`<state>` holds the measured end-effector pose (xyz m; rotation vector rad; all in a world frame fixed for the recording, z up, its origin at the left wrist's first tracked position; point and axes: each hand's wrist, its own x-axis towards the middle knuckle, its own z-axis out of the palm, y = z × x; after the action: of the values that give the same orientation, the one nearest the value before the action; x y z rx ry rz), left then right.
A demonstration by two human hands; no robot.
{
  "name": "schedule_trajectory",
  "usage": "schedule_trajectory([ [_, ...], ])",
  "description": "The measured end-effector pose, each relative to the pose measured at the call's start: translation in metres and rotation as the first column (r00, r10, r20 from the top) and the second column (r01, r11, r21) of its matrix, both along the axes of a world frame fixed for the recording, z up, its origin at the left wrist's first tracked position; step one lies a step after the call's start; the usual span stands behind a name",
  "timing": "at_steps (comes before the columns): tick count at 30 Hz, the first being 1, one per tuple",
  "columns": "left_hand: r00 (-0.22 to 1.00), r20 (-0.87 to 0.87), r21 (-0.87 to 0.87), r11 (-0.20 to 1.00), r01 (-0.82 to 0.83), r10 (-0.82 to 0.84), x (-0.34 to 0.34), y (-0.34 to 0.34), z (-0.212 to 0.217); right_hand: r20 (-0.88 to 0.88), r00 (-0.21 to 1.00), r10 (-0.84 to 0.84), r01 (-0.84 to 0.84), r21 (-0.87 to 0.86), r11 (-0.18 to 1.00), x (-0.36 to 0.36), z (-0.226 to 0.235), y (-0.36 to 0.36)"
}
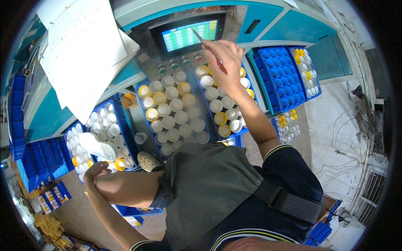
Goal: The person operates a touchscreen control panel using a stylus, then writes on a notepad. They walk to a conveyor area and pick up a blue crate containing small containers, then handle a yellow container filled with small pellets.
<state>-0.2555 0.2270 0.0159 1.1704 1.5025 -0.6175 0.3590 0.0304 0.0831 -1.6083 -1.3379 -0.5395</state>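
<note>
The right hand (226,62) has its grip clamped on one red pencil (208,45), tip at the green screen (189,35); the left hand (95,171) rests loosely curled, holding nothing, beside capped tubes (173,111) in blue racks (279,75); white papers (86,50) hang upper left.

the scene is evenly and brightly lit, a cool daylight tone with no hard shadows; only a soft shade lies under the person's torso and along the bent left forearm. the small screen (186,35) glows brighter than its dark frame and its cells are slightly washed out. the white sheets of paper (83,50) at upper left and the pale floor (335,125) at right are near overexposed. strong fisheye bending curves the machine's edges, and a black vignette rings the picture. detail softens toward the rim, lower left most of all.
</note>
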Motion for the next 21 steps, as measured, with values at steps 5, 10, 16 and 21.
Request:
schedule_trajectory([
  [5,0.999,-0.023,0.032,0.999,-0.042,0.043,0.001,-0.003,0.000,0.005,1.000,-0.003,0.003,-0.005,1.000,-0.001,-0.001,0.002],
  [10,0.997,-0.079,0.051,0.998,-0.021,0.025,0.010,-0.007,0.006,0.011,1.000,-0.026,0.026,-0.019,0.999,-0.001,-0.002,0.003],
  [16,0.996,-0.093,0.009,1.000,-0.019,0.020,0.011,-0.003,0.005,0.003,0.999,-0.036,0.036,-0.025,0.999,-0.001,-0.002,0.004],
  [21,0.998,-0.059,0.006,1.000,-0.023,0.024,0.002,0.000,0.001,0.008,1.000,-0.023,0.023,-0.001,1.000,0.002,-0.003,0.001],
])
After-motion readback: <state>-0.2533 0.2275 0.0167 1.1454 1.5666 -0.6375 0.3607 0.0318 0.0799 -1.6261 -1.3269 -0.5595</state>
